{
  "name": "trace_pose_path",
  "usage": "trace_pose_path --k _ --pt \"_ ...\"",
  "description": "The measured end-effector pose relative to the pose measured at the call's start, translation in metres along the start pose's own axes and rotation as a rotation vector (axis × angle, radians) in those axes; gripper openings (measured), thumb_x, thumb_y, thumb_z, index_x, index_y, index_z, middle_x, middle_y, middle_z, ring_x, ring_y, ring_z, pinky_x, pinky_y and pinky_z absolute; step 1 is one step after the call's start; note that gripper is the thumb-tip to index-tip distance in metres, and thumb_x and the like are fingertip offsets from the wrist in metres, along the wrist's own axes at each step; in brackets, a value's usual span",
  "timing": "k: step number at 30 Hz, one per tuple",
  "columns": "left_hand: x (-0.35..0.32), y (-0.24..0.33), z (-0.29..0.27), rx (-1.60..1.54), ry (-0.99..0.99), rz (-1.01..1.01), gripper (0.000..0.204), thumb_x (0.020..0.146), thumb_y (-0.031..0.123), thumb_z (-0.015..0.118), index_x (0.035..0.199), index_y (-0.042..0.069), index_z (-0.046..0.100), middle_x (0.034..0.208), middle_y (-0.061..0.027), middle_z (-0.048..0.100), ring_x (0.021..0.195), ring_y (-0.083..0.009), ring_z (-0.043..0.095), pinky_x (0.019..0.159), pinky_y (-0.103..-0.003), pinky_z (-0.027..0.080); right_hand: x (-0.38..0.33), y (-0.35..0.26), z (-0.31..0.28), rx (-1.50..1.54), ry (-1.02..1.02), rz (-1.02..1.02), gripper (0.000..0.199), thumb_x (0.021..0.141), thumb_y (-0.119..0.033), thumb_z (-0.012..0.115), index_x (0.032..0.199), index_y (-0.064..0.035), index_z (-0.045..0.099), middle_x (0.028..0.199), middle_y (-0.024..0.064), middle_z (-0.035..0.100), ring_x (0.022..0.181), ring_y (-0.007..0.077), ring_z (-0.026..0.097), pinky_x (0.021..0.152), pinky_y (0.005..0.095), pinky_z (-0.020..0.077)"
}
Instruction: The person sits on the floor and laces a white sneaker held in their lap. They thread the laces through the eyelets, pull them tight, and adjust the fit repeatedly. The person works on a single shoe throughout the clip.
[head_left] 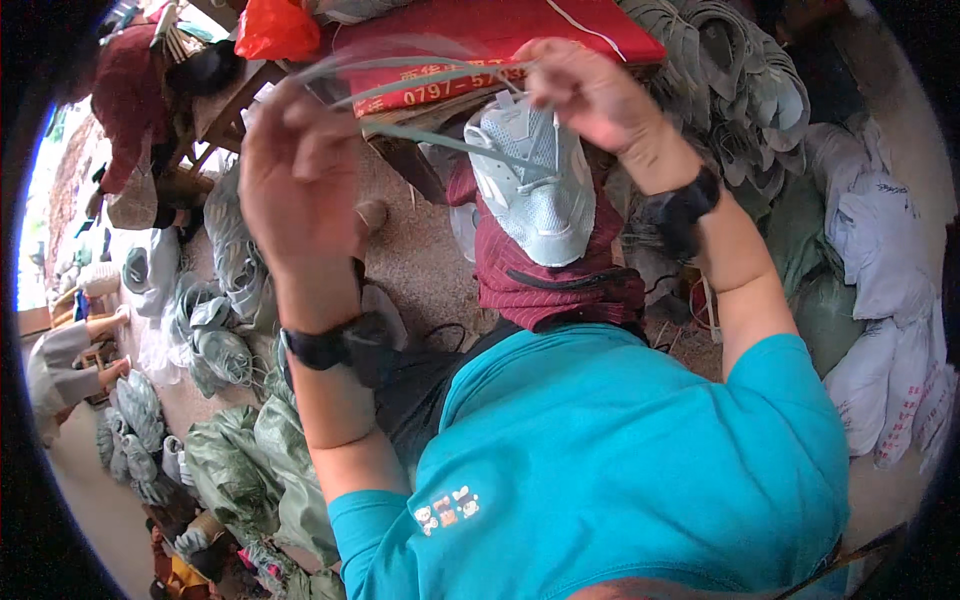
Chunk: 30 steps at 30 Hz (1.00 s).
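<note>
A pale grey-green shoe upper (540, 195) rests on the maroon cloth over my lap, its toe pointing toward me. A light green shoelace (430, 136) runs from its eyelets straight to my left hand (300, 180), and more lace arcs across between my hands. My left hand is raised to the left of the shoe, blurred by motion, its fingers curled at the lace. Just above the shoe's tongue, my right hand (595, 100) is closed, thumb and fingertips pinching the lace. Dark bands circle both wrists.
A red-covered box or table (600, 28) stands just beyond the shoe, with a red plastic bag (278, 30) at its left. Bundled grey shoe parts (745, 90) hang at the far right. White sacks (885, 250) are piled on the right, green sacks (235, 465) at lower left. Other people sit at left.
</note>
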<state>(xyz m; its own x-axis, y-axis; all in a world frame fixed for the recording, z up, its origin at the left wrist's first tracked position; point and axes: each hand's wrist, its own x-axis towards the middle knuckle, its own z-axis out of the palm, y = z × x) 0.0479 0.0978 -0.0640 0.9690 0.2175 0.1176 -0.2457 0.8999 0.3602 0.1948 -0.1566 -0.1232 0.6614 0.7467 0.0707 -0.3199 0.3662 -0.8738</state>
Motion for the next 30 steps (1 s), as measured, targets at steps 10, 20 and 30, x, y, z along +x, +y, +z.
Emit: trace_pose_path --k 10,20,30 --pt "-0.091 0.155 -0.197 1.876 0.615 0.280 0.015 0.089 0.009 0.050 0.077 0.004 0.055 0.063 -0.0044 0.046 0.060 -0.0170 0.049 0.059 -0.032 0.042 -0.169 -0.060 -0.255 0.436 0.945 0.087 0.014 0.090 -0.001 0.045 0.103 0.0009 0.050 0.060 0.0012 0.039 0.049 0.0130 0.038 0.048 0.0273 0.0339" --pt "-0.098 0.129 -0.345 0.477 0.821 0.072 0.019 0.092 0.011 0.056 0.104 -0.002 0.062 0.070 0.0006 0.049 0.059 -0.0088 0.047 0.054 -0.025 0.042 -0.386 -0.001 -0.412 -0.533 0.678 0.336 0.016 0.084 -0.009 0.060 0.097 0.0003 0.061 0.076 0.0066 0.061 0.057 0.0173 0.054 0.047 0.0303 0.0409" --pt "-0.043 -0.093 -0.098 0.973 0.201 -0.202 0.026 0.097 0.011 0.054 0.117 -0.006 0.055 0.094 -0.0091 0.066 0.081 -0.0164 0.066 0.077 -0.028 0.053 -0.085 0.023 -0.019 -0.611 0.327 0.268 0.016 0.094 -0.017 0.058 0.102 -0.0039 0.062 0.084 0.0008 0.064 0.065 0.0049 0.055 0.058 0.0193 0.0430"
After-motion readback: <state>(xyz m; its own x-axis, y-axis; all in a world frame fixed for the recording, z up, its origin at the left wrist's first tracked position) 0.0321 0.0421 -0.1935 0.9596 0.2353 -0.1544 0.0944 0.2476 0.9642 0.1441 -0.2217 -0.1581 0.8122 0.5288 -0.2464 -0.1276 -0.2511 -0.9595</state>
